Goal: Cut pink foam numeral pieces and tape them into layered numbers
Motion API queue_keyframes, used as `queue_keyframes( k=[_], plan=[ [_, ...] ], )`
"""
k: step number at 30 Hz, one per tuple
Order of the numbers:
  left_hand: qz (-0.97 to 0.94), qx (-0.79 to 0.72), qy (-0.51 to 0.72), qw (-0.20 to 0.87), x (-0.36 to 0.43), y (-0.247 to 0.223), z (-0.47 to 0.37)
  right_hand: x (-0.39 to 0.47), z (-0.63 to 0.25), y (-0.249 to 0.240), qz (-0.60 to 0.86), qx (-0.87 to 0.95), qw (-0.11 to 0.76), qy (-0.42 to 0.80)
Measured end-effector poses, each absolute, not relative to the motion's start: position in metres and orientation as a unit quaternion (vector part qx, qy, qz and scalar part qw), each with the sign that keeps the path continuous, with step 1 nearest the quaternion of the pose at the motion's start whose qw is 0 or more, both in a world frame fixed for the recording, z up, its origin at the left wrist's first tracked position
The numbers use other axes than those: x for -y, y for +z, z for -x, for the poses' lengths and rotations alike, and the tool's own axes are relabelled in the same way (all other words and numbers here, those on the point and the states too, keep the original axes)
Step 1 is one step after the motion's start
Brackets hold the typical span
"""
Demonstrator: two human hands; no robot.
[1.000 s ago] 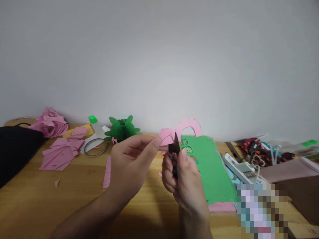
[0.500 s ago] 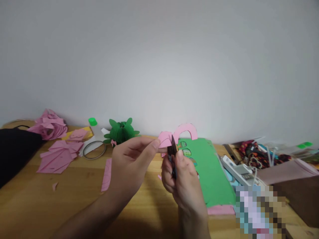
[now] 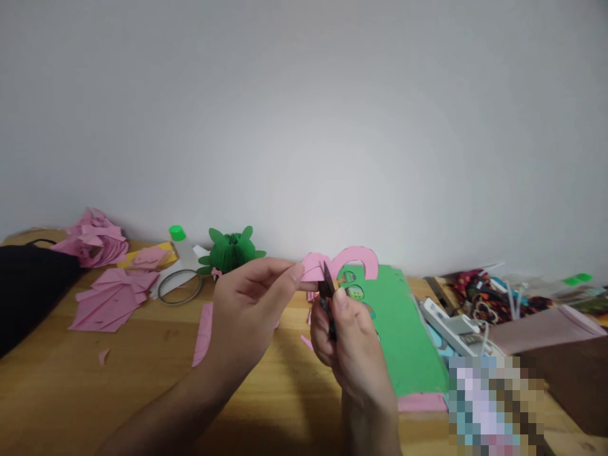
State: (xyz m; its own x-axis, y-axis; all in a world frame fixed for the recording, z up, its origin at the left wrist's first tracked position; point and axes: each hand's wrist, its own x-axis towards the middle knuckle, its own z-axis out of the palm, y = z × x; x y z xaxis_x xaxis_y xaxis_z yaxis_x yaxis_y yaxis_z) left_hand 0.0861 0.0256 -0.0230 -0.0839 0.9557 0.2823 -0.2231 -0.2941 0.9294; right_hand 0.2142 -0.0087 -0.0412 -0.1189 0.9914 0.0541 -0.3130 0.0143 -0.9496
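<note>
Between thumb and fingers, my left hand [image 3: 254, 310] pinches the left end of a pink paper piece [image 3: 357, 254] with curved, arch-like edges. Faint drawn lines show on the paper near my thumb. My right hand [image 3: 349, 339] is closed around dark-bladed scissors [image 3: 327, 288], which point up and away from me. The blades are at the paper's middle, just right of my left fingertips; the handles are mostly hidden in my fingers. Behind my right hand lies a green sheet [image 3: 408, 335] with small printed pictures along its left edge.
Pink paper scraps [image 3: 111, 297], a ring-shaped band [image 3: 180, 287], a green-capped glue bottle [image 3: 183, 244] and a green paper craft [image 3: 232, 250] lie left. A black item [image 3: 35, 291] covers the left edge. To the right sit a white power strip [image 3: 453, 326] and a brown item [image 3: 570, 373].
The scissor blades have drawn closer together on the pink paper. The paper's right arch has dipped slightly. My left hand stays almost still.
</note>
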Motion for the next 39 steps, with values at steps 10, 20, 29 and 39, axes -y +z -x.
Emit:
queue_keyframes(
  k=[10,20,29,39],
  plan=[
    [-0.473,-0.385,0.645,0.460,-0.026,-0.023,-0.085,0.009,-0.215,-0.042,0.375,0.458,0.543,0.596],
    [-0.476,-0.395,0.645,0.449,-0.025,-0.025,-0.084,0.008,-0.216,-0.044,0.378,0.465,0.534,0.596],
    [-0.477,-0.394,0.658,0.429,-0.029,-0.020,-0.086,0.009,-0.217,-0.044,0.373,0.466,0.533,0.600],
    [-0.488,-0.383,0.660,0.424,-0.029,-0.016,-0.085,0.010,-0.215,-0.039,0.392,0.470,0.522,0.594]
  ],
)
